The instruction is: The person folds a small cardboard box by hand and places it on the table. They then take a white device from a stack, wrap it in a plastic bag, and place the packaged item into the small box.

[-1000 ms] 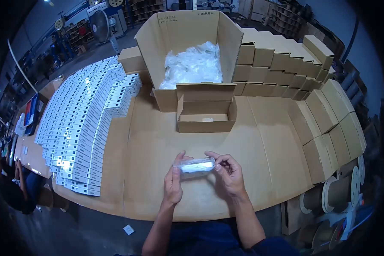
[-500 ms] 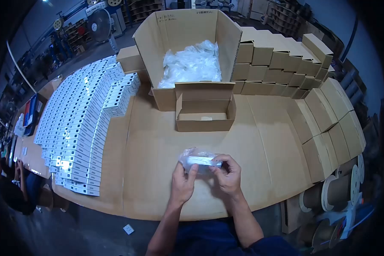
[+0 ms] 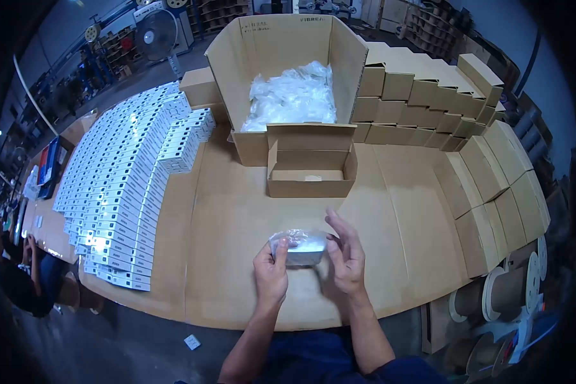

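Note:
A small packet in clear, shiny plastic [image 3: 299, 248] is held above the cardboard-covered table; what lies inside it is pale and hard to make out. My left hand [image 3: 272, 274] grips its left end, thumb on the front. At the right end, my right hand [image 3: 346, 259] has its fingers raised and apart, with the thumb close to the wrap; whether it touches cannot be told. Just beyond the hands stands an open brown carton [image 3: 312, 187] with a pale patch on its inside bottom.
A large open box [image 3: 253, 150] behind holds crumpled clear plastic bags [image 3: 291, 99]. Rows of small white boxes [image 3: 118, 192] cover the left side. Brown cartons [image 3: 429, 93] are stacked at back right, more [image 3: 493, 166] along the right edge. Another person [image 3: 25, 275] sits far left.
My right hand has loosened from the packet and its fingers have spread upward. The packet now shows a broader face, still in my left hand.

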`<state>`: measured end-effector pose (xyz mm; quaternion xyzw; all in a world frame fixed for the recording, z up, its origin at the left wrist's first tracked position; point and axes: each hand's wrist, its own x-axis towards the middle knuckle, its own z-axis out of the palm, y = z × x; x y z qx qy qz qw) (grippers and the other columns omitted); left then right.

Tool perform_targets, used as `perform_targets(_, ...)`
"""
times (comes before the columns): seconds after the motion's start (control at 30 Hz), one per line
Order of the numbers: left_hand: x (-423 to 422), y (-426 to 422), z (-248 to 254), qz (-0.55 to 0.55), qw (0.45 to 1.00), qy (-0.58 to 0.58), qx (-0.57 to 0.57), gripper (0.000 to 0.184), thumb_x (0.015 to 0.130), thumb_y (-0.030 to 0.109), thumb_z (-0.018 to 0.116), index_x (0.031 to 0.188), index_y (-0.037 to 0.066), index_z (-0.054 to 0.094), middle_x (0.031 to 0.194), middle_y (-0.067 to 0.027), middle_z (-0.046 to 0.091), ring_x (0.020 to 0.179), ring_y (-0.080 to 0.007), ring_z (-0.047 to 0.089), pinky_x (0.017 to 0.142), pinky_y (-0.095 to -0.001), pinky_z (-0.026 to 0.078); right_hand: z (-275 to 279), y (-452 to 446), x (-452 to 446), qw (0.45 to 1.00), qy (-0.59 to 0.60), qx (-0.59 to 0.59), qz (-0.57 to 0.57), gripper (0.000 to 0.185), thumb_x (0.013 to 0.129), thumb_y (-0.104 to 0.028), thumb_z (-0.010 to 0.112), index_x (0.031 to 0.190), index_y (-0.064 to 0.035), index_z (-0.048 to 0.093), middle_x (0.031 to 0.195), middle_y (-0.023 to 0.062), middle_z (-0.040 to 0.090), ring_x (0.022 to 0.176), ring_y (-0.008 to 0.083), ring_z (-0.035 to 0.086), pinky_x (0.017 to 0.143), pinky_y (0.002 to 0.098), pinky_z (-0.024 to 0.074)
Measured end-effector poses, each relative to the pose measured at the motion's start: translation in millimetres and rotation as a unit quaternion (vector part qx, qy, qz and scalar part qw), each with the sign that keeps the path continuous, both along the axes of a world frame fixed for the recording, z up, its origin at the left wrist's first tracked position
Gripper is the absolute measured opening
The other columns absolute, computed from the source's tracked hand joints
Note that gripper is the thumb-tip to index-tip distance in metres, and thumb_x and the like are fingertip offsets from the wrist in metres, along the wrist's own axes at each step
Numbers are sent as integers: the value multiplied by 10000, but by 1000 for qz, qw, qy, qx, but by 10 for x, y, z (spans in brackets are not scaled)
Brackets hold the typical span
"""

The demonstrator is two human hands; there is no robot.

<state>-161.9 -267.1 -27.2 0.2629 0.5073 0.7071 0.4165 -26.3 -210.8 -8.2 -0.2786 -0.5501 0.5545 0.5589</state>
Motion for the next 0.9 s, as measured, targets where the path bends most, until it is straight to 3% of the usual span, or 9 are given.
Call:
perform_targets(0.07,-18,-9,8,11,1000,10,0,289,1075,210,562,1075,-34,717,981,-68,738,913,-106,650,839,-270,516,-70,126,207,966,-163,190,71,253,926,0,668,1170,-30,727,1473,218,547,1202,271,628,991,347,502)
perform_targets(0.1,-20,-7,11,15,1000,14,1,288,1075,210,560,1068,-34,712,970,-67,735,908,-106,649,833,-272,516,-29,104,199,972,-155,128,120,288,849,25,721,1123,-49,768,1363,192,641,1132,298,665,983,369,510)
perform_targets(0.23,-53,27,-151,28,999,-7,32,250,1079,219,548,1205,10,602,949,-63,669,852,-144,680,762,-312,584,127,132,185,964,-217,80,130,355,791,9,778,1142,-43,757,1092,158,755,1038,293,706,979,395,519)
perform_targets(0.33,-163,12,-135,-2,995,-94,40,240,1092,199,501,1202,1,581,946,-71,682,875,-108,646,776,-266,525,159,152,181,955,-241,97,140,355,790,0,781,1142,-39,754,1121,151,751,1071,294,704,1000,403,508)
perform_targets(0.53,-244,-89,120,-78,991,-63,90,393,1067,148,545,1427,7,479,1053,-115,669,941,-127,654,866,-280,542,37,225,210,951,-250,112,143,333,795,-50,794,1123,-30,746,1206,134,731,1278,335,605,1105,444,447)
perform_targets(0.63,-355,-156,171,-167,975,112,91,446,999,57,645,1423,1,521,1113,-106,645,1009,-140,639,897,-278,528,135,245,210,944,-252,157,141,302,800,-67,793,1096,-34,745,1279,123,702,1359,342,533,1139,473,414)
perform_targets(0.73,-511,-151,51,-221,965,138,37,387,928,-8,719,1303,-15,625,1140,-77,618,1062,-146,619,910,-275,516,160,279,174,933,-263,220,106,336,800,-80,793,1127,-44,724,1305,122,684,1355,348,526,1162,488,386)
perform_targets(0.83,-572,-118,57,-213,963,162,13,286,923,7,730,1202,-29,681,1117,-50,611,1060,-146,621,917,-272,512,327,301,110,916,-303,250,78,337,796,-85,793,1119,-52,700,1199,108,713,1272,349,569,1123,491,417)
perform_targets(0.9,-668,-83,32,-225,949,220,33,294,916,6,732,1204,-26,678,1187,-67,587,1074,-147,615,914,-278,517,401,355,159,857,-382,328,113,335,786,-84,799,1100,-56,684,1129,89,716,1168,327,610,1030,469,475)
